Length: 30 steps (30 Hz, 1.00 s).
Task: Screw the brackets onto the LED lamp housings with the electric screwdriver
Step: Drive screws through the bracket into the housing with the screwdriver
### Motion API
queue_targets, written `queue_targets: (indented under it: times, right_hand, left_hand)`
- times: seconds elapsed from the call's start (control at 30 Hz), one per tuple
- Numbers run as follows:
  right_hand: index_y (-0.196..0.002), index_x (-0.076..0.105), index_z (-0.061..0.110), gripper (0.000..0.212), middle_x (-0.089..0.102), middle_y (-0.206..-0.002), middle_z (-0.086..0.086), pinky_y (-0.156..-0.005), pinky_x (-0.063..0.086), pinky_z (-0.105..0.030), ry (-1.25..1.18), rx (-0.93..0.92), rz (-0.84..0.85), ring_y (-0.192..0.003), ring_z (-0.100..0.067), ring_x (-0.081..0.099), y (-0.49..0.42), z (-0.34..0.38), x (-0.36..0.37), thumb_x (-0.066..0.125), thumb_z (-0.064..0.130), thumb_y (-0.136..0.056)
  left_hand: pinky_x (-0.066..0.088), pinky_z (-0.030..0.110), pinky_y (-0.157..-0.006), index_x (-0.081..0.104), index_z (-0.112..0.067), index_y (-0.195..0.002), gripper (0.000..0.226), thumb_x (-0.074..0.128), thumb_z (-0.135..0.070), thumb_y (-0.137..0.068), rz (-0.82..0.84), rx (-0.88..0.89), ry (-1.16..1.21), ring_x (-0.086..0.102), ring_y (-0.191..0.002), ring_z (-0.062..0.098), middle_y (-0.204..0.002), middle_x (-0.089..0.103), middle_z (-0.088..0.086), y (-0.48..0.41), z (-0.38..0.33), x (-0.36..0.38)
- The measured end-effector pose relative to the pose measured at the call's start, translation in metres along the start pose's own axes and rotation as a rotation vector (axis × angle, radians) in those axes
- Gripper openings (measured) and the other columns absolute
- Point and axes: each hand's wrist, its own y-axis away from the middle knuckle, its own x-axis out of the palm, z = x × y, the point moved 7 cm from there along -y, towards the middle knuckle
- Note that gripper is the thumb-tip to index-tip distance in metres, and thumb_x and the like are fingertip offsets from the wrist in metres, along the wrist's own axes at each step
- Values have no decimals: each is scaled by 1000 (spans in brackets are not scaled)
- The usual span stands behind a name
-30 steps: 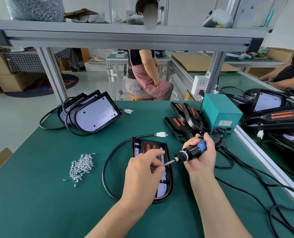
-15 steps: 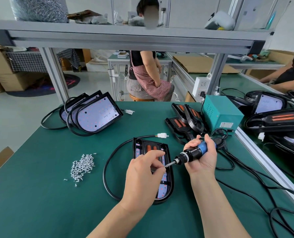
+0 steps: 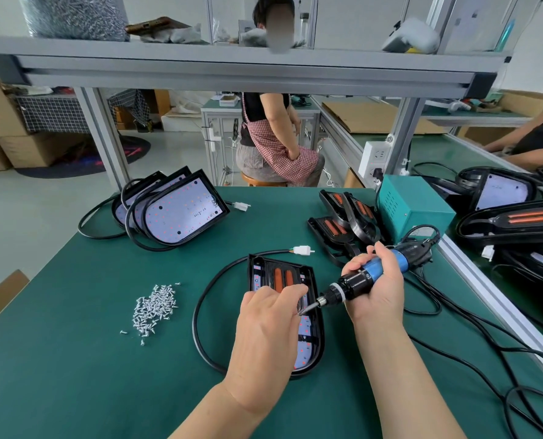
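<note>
Hands have hardly shifted: left hand (image 3: pixel 265 327) still pinches the bit (image 3: pixel 310 307) above the lamp housing (image 3: pixel 311 342), right hand (image 3: pixel 377 289) grips the screwdriver (image 3: pixel 358 282), so driving has likely not begun.

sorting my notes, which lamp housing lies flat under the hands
The centre housing, flat on the mat; the back-left stack and the pile by the green box lean.

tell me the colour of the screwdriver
The screwdriver is black with a blue band; head view.
</note>
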Motion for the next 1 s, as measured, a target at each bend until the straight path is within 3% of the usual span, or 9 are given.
queue_targets:
  times: [0.13, 0.23, 0.47, 0.6, 0.7, 0.77, 0.83, 0.93, 1.0]
  right_hand:
    - [-108, 51, 12, 26, 55, -62, 3, -49, 49, -20, 103, -62, -34, -51, -7, 53, 5, 3, 4, 71, 11, -91]
    - [-106, 51, 12, 26, 54, -62, 2, -49, 48, -21, 138, -119, -44, -50, -9, 53, 10, 8, 9, 71, 9, -90]
    - [-108, 54, 12, 24, 54, -60, 2, -52, 50, -25, 300, -309, 47, -51, -12, 54, 30, 19, 37, 71, 15, -92]
    - [-101, 54, 12, 17, 53, -60, 2, -50, 48, -26, 359, -365, 132, -50, -14, 53, 38, 16, 55, 69, 12, -92]
    - [-95, 53, 14, 16, 52, -63, -1, -50, 47, -28, 390, -378, 178, -49, -15, 52, 44, 10, 66, 69, 12, -91]
    - [-94, 53, 14, 16, 52, -62, 0, -49, 47, -27, 401, -382, 211, -49, -15, 52, 47, 7, 73, 69, 11, -91]
    - [-96, 52, 12, 17, 52, -61, 1, -49, 47, -27, 429, -395, 251, -48, -15, 52, 52, 4, 79, 68, 10, -91]
    - [-93, 52, 12, 16, 52, -58, 2, -49, 46, -28, 505, -423, 300, -46, -15, 50, 60, -6, 88, 67, 7, -92]
    - [-94, 52, 10, 15, 51, -56, 2, -50, 47, -31, 555, -427, 335, -46, -18, 49, 66, -16, 92, 66, 5, -93]
  left_hand:
    - [36, 29, -75, 53, -23, -120, 60, 58, 12, -71, 24, 59, -28, 47, -65, 21, -65, 50, -5, 2, -2, 0]
    - [37, 29, -77, 53, -19, -130, 74, 67, 20, -69, 41, 52, -9, 50, -67, 22, -66, 52, -4, 3, 0, 0]
    - [36, 18, -81, 52, -21, -137, 73, 74, 9, -74, 55, -4, 67, 44, -77, 8, -75, 57, -15, 4, 9, -2]
    - [28, 10, -93, 51, -27, -139, 69, 78, -7, -79, 41, -65, 72, 44, -88, 8, -91, 64, -20, 4, 19, -5]
    - [27, 11, -93, 44, -35, -138, 72, 77, -36, -74, -22, -72, 78, 47, -97, -2, -103, 63, -26, 3, 27, -21]
    - [33, 13, -95, 45, -38, -135, 66, 70, -53, -76, -72, -198, 181, 52, -104, -6, -109, 61, -27, 1, 45, -30]
    - [43, 19, -87, 53, -35, -128, 53, 67, -55, -81, -108, -415, 335, 58, -100, -2, -110, 63, -20, -3, 73, -32]
    - [54, 37, -86, 59, -27, -120, 57, 63, -65, -78, 65, -749, 465, 65, -95, 13, -103, 66, -5, -10, 108, -12]
    - [56, 35, -71, 61, -21, -110, 60, 62, -70, -75, 229, -818, 442, 66, -87, 21, -100, 67, 1, -14, 114, 6]
